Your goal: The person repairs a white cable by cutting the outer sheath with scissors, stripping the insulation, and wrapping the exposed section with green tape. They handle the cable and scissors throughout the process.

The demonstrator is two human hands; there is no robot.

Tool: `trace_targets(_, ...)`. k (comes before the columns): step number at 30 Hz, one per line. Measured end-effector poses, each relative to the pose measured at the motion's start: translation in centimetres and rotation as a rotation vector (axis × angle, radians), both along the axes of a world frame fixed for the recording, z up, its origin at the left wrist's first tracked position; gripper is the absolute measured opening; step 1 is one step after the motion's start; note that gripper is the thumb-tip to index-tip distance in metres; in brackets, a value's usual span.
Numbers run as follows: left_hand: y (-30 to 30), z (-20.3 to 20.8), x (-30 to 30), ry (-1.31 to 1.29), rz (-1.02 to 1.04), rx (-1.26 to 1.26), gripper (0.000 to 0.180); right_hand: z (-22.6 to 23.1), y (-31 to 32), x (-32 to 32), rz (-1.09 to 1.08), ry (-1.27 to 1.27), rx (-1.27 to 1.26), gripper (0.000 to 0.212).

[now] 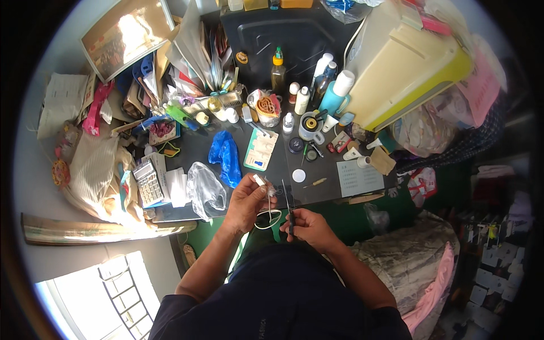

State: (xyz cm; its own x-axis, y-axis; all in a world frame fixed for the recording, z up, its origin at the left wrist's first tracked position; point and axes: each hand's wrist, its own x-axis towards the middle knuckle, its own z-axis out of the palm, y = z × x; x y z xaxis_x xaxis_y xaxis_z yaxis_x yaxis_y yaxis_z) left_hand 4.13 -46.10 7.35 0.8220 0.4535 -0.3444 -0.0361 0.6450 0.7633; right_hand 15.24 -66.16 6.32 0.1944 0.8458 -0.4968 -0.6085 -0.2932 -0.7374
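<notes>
In front of my body, my left hand (247,201) is closed around a white cable (270,218). A small white end piece (259,179) of the cable sticks up above its fingers, and the rest hangs below in a loop. A scrap of clear film seems to lie by those fingertips. My right hand (310,228), just to the right, grips a black-handled tool with a long thin metal blade (287,195) pointing away from me. I cannot tell whether it is scissors or a knife. Both hands are at the table's near edge and apart from each other.
The dark table (317,195) holds a blue plastic bag (225,156), a clear bag (205,190), a calculator (148,181) and a white-green card (261,148). Bottles, a turquoise flask (333,101) and a mug (310,131) stand behind. A small pointed tool (315,182) lies right.
</notes>
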Motion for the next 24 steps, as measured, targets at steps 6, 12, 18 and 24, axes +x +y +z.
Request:
trace_targets(6,-0.1,0.4,-0.1,0.005,0.034,-0.047,0.009,-0.8,-0.5,-0.4,0.006,-0.11,-0.001,0.034)
trace_targets(12,-0.4,0.3,-0.2,-0.033,0.054,-0.099,0.008,-1.2,-1.0,-0.1,0.098,-0.468,-0.092,0.055)
trace_targets(18,-0.6,0.1,-0.3,-0.053,0.067,-0.119,0.009,0.6,-0.7,0.6,0.206,-0.589,-0.101,0.065)
trace_targets(24,-0.7,0.2,-0.3,-0.034,0.017,-0.12,0.011,0.7,-0.7,1.3,0.257,-0.629,-0.091,0.067)
